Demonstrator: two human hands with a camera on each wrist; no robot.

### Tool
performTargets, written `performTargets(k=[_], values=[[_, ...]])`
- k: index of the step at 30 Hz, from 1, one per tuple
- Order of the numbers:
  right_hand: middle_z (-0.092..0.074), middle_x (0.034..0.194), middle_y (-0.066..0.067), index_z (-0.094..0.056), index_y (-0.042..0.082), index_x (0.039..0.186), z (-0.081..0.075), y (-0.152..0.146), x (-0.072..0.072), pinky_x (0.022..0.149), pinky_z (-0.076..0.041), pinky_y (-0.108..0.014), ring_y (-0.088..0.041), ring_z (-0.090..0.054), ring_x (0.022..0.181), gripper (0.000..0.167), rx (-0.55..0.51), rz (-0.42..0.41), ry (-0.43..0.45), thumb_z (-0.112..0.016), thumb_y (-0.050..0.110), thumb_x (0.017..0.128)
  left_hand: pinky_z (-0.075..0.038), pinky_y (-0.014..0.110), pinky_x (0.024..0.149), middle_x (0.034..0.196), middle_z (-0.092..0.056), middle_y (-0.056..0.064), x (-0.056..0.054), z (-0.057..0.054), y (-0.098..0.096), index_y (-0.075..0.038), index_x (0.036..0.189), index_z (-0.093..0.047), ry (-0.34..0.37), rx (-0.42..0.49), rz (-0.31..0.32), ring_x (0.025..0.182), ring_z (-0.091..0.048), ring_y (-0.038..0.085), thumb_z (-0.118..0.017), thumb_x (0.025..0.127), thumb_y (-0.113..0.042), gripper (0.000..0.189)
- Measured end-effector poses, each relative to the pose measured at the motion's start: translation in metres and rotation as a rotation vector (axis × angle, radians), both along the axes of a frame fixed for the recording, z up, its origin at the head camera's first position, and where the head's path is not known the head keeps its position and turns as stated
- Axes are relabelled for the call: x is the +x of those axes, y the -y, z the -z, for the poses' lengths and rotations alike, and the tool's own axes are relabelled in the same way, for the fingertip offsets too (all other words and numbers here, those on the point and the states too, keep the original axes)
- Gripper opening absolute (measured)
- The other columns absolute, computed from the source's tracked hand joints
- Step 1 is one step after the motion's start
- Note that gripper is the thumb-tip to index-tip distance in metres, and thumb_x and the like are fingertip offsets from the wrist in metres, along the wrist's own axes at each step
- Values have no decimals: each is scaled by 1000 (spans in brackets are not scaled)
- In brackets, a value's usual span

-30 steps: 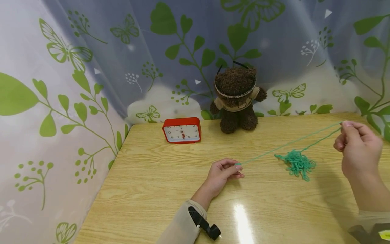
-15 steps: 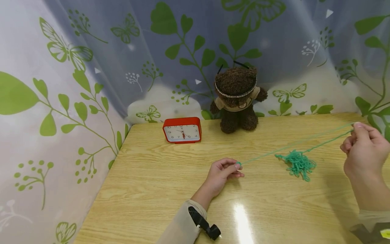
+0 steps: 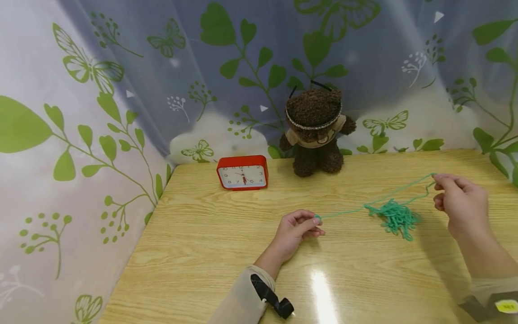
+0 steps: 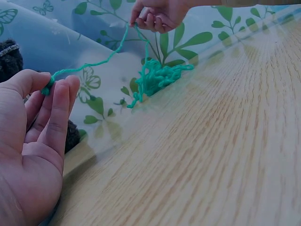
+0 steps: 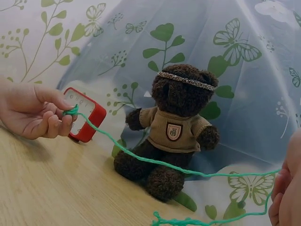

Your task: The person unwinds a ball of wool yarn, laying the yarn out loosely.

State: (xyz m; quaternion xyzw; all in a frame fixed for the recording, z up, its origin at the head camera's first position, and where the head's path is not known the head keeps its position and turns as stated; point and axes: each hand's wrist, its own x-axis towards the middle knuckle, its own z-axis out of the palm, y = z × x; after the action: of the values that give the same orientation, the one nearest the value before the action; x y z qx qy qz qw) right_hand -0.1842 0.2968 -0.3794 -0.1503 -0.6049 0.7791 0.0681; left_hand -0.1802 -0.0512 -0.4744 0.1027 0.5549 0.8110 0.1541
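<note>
My left hand rests low over the wooden table and pinches an end of green yarn, a small knotted loop showing at its fingertips. From there the strand runs slackly to my right hand, raised at the right, whose thumb and forefinger pinch it. Below that hand the yarn drops to a loose tangled heap of green yarn lying on the table between the hands. In the right wrist view the strand sags across in front of the teddy bear, and only part of the right hand shows at the edge.
A red alarm clock stands at the back left of the table. Right of it a brown teddy bear in a tan shirt sits against the curtain, which is patterned with leaves and butterflies. The curtain also lines the left side.
My right hand first drew the strand taut to the right, then came back left and slightly down, so the yarn now hangs slack. The left hand and the heap have stayed in place.
</note>
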Motion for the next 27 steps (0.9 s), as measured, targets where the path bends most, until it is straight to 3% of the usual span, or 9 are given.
performTargets(k=[4, 15, 17, 19, 22, 27], values=[[-60, 80, 6, -72, 14, 90, 2, -2, -1, 46, -48, -19, -11, -53, 50, 10, -12, 20, 12, -69, 22, 95, -62, 20, 76, 88, -70, -3, 0, 0, 0, -10, 102, -65, 14, 0, 6, 78, -73, 9, -60, 98, -1, 11], [-55, 87, 3, -71, 14, 94, -2, 10, 1, 42, -42, -17, -10, -47, 50, 6, -41, 239, -46, -66, 17, 96, -62, 20, 76, 89, -69, -1, 0, 1, 0, -8, 102, -65, 25, 12, 20, 78, -73, 11, -61, 97, -1, 10], [-56, 85, 3, -72, 13, 96, -3, 12, 1, 41, -41, -17, -9, -46, 51, 5, -70, 231, -78, -67, 14, 95, -62, 20, 75, 88, -69, -1, 0, 1, 1, -9, 101, -66, 23, 15, 26, 78, -74, 11, -61, 97, 0, 11], [-59, 83, 2, -72, 11, 97, -3, 16, 2, 41, -41, -18, -9, -45, 50, 5, -115, 174, -133, -68, 10, 94, -62, 20, 75, 88, -68, -1, 0, 0, 1, -9, 101, -66, 21, 16, 31, 78, -74, 11, -62, 96, 0, 11], [-63, 78, 2, -71, 9, 101, 1, 26, 4, 42, -39, -20, -10, -45, 52, 9, -129, 16, -211, -67, 5, 94, -62, 20, 75, 88, -68, -1, 1, 0, 1, -10, 101, -66, 17, 18, 36, 78, -73, 11, -62, 96, 0, 11], [-61, 78, 6, -67, 14, 116, 11, 52, 9, 45, -27, -31, -10, -41, 55, 20, 78, -249, -249, -66, 9, 97, -62, 20, 75, 88, -69, -1, 1, 0, 0, -10, 100, -66, 12, 28, 44, 78, -73, 11, -63, 96, 0, 11]])
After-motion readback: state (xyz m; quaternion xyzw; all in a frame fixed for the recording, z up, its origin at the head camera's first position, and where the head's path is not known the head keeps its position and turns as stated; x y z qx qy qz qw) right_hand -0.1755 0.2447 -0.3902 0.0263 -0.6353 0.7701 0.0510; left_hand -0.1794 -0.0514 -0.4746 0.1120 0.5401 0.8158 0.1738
